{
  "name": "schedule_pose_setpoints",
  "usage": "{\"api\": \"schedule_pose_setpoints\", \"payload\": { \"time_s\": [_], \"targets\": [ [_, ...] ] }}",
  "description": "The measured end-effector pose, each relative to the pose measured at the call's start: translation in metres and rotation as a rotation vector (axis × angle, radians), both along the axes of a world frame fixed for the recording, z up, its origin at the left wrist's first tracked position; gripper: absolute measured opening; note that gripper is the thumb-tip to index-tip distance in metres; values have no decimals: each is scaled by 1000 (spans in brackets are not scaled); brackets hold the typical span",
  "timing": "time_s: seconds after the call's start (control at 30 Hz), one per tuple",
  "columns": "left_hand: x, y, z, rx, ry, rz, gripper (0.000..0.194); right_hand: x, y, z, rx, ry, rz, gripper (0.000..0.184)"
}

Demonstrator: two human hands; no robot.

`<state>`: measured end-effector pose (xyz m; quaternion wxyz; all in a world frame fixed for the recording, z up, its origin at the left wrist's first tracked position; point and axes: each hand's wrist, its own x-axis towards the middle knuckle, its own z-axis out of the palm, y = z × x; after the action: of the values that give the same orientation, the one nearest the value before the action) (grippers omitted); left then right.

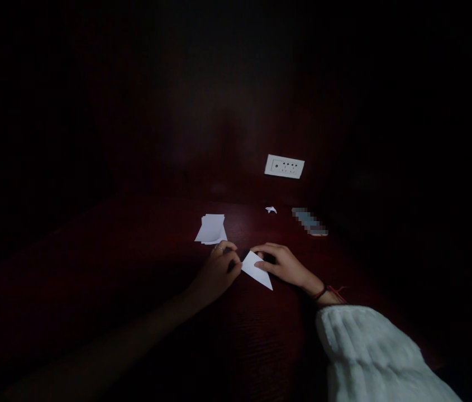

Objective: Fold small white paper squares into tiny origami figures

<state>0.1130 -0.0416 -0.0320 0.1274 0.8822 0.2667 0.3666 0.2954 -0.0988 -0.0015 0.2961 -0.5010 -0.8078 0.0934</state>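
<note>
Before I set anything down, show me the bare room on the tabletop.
The tabletop is bare left of the paper stack, and between it and the small paper scrap. Crowded: left hand, right hand and white paper, close together.

Paper [260, 276]: plain white
Stack [209, 229]: plain white
Desk [156, 240]: dark red
Sleeve [370, 346]: off-white, ribbed
Bracelet [324, 290]: dark, red
Socket [284, 167]: white

White wall socket [285, 166], pixelated phone [309, 221]
</note>
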Motion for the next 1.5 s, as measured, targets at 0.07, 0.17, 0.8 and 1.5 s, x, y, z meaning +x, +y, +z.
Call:
{"api": "schedule_pose_setpoints", "payload": {
  "time_s": [0.07, 0.17, 0.8, 1.5],
  "targets": [
    [0, -2, 0, 39, 54, 36, 6, 1, 1, -1, -2, -42, -19, 29],
    [-1, -7, 3, 92, 161, 64, 3, 1, 2, -4, 0, -114, -31, 26],
    [2, -21, 8, 313, 466, -65, 15, 3, 12, -16, 1, -128, -254, 19],
    [2, -21, 2, 296, 415, -10, 15, 19, 10, -14, -42, -314, -121, 37]
  ]
}}
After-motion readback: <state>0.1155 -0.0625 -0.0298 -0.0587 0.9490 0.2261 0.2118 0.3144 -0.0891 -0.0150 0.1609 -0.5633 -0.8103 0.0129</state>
